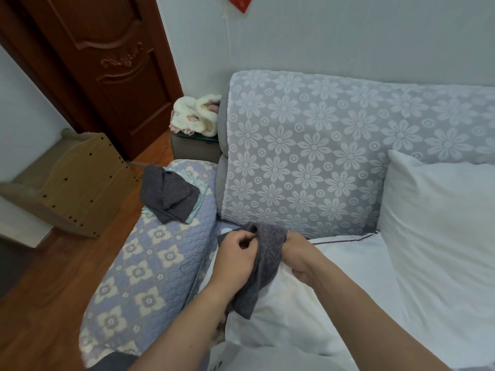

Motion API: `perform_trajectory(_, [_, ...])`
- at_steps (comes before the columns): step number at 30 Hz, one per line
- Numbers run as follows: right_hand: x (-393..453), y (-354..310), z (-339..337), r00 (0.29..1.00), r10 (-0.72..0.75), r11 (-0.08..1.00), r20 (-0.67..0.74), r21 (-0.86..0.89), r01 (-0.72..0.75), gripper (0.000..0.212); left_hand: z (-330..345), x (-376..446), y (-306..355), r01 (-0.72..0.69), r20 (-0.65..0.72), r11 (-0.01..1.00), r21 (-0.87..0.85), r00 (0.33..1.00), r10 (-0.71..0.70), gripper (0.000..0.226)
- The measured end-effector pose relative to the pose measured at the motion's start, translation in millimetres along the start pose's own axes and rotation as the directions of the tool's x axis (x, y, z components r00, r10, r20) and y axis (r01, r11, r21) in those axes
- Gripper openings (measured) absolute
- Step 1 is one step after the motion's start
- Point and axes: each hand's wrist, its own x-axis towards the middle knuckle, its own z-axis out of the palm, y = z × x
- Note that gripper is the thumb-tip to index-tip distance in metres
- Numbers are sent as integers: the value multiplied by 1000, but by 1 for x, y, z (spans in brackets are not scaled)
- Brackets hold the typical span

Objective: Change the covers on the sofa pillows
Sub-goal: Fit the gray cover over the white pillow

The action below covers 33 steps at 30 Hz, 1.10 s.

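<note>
At lower centre of the frame I have my left hand (235,259) pinching the edge of a grey cover (263,266), fingers curled on the cloth. My right hand (298,257) grips the white pillow (289,311) beneath it, fingertips hidden under the fabric. A second grey cover (168,196) lies on the sofa armrest (139,263), left of centre.

Both forearms are bare, with no sleeves visible.
</note>
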Motion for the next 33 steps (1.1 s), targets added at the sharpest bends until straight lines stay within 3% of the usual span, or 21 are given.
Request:
perform_trajectory(3, [-2,4,1,999,-2,996,-40,89,6,24,-5,2,2,-30,44,990,140,999,24,12])
perform_trajectory(8, [-6,5,-2,998,-39,989,-49,137,45,24,-12,-6,3,-65,287,985,161,958,17,26])
perform_trajectory(12, [-11,8,4,999,-3,983,-44,182,11,17,-11,-6,-6,-31,324,973,231,945,-46,37])
perform_trajectory(16, [-17,14,-11,990,92,974,105,-215,-68,26,-4,-15,-21,24,351,961,276,928,-124,42])
perform_trajectory(19, [-21,22,-21,996,64,955,65,-292,-43,32,4,-26,-36,-19,307,953,301,949,-78,43])
perform_trajectory(21, [-24,29,-21,998,-2,974,55,-225,15,32,6,-27,-44,-34,265,941,338,962,-60,49])
perform_trajectory(23, [-26,36,-20,998,-7,999,68,-36,9,36,1,-26,-45,-71,305,914,400,950,-60,56])
perform_trajectory(26, [-28,42,-17,986,101,942,133,305,-137,27,-11,-22,-44,-194,457,809,555,884,-102,62])
perform_trajectory(28, [-29,45,-14,960,208,858,188,437,-271,38,-19,-22,-45,-352,546,680,643,833,-86,61])
perform_trajectory(30, [-29,53,-12,924,316,803,214,459,-380,41,-22,-25,-50,-472,636,593,652,767,-87,58])
perform_trajectory(32, [-28,66,-6,894,394,779,214,439,-448,39,-21,-30,-60,-470,665,637,611,741,-92,48])
perform_trajectory(33, [-26,73,-2,891,421,790,171,414,-453,35,-20,-33,-65,-420,642,692,587,762,-81,40])
